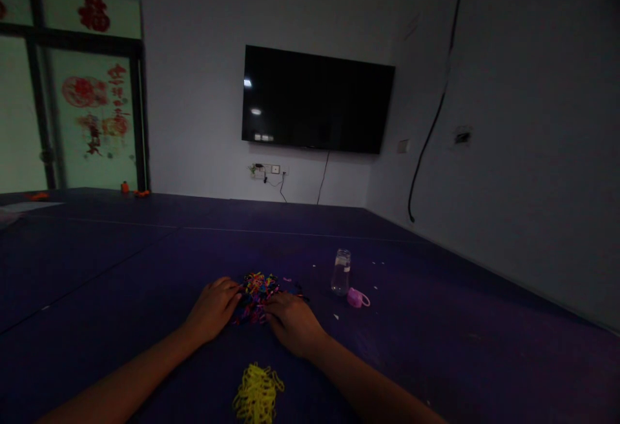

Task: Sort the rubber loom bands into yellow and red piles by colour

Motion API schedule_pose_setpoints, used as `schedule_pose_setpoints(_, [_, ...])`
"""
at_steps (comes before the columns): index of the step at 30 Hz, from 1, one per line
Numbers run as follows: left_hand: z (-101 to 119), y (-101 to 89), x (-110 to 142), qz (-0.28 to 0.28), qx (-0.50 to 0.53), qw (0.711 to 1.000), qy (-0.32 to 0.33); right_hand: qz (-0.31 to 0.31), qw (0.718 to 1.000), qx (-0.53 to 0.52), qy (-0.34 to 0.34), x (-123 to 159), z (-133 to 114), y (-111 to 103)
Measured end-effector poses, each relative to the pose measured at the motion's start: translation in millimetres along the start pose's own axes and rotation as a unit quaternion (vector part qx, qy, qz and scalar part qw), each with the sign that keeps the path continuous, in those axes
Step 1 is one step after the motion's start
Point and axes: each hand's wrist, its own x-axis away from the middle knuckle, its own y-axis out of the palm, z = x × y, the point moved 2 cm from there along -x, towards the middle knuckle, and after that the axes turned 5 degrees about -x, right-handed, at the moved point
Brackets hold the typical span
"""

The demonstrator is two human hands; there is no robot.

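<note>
A heap of mixed-colour rubber bands lies on the dark purple surface in front of me. My left hand rests at the heap's left edge, its fingers loosely bent and touching the bands. On the opposite side, my right hand reaches over the heap's right edge with its fingers laid on the bands. Both hands look open, though some fingertips are hidden among the bands. Nearer to me, between my forearms, sits a separate pile of yellow rubber bands.
A clear bottle stands right of the heap, beside a pink cap with a loop. Small white scraps dot the purple surface. Orange objects lie at the far left. A wall-mounted television hangs beyond.
</note>
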Motion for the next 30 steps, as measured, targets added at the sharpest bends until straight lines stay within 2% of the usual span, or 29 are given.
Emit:
schedule_pose_setpoints(3, [-1, 2.0, 0, 0.008, -0.001, 1.000, 0.004, 0.002, 1.000, -0.005, 0.004, 0, -2, -2])
schedule_pose_setpoints(7, [0, 6.1, 1, 0.005, 0.032, 0.997, 0.074, 0.006, 1.000, -0.010, 0.004, 0, -4, -4])
schedule_pose_setpoints(9, [1, 8.0, 1, -0.007, 0.044, 0.995, 0.086, 0.004, 1.000, -0.008, 0.000, 0, -4, -4])
schedule_pose_setpoints(15, [0, 9.8, 1, -0.016, 0.038, 0.996, 0.074, 0.004, 1.000, -0.003, -0.001, 0, -1, -2])
schedule_pose_setpoints(21, [1, 5.8, 1, -0.001, 0.039, 0.997, 0.069, -0.001, 1.000, 0.001, 0.000, -1, -1, -1])
schedule_pose_setpoints(30, [0, -1.6, -1, 0.059, 0.072, 0.995, 0.038, -0.001, 1.000, -0.001, -0.004, -1, -2, -1])
